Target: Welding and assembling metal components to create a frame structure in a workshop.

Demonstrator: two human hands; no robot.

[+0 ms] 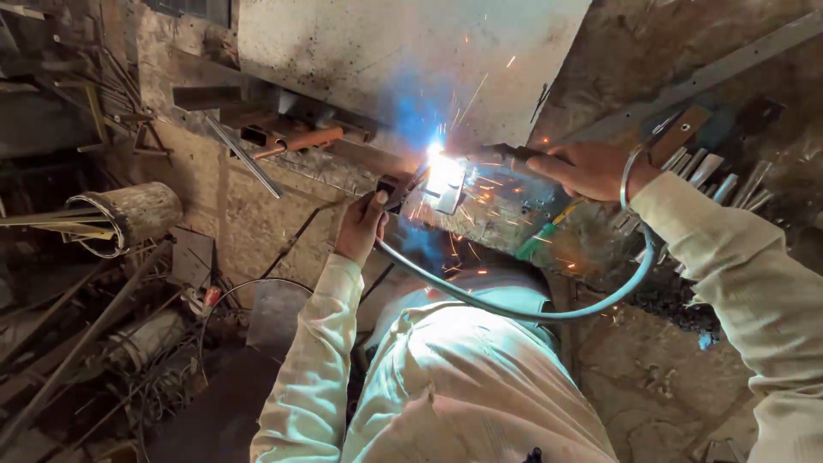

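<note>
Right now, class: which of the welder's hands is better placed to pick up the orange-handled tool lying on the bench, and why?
Probably the left hand. It is on the same side as the orange-handled tool and grips only a small dark holder. The right hand is farther away, across the bright arc, gripping the welding handle.

Both arms wear long, loose sleeves of pale cream cloth, creased and faintly grimy, reaching to the wrists. The same cream cloth covers the torso and lap. A thin silver metal bangle (630, 176) circles the right wrist.
</note>
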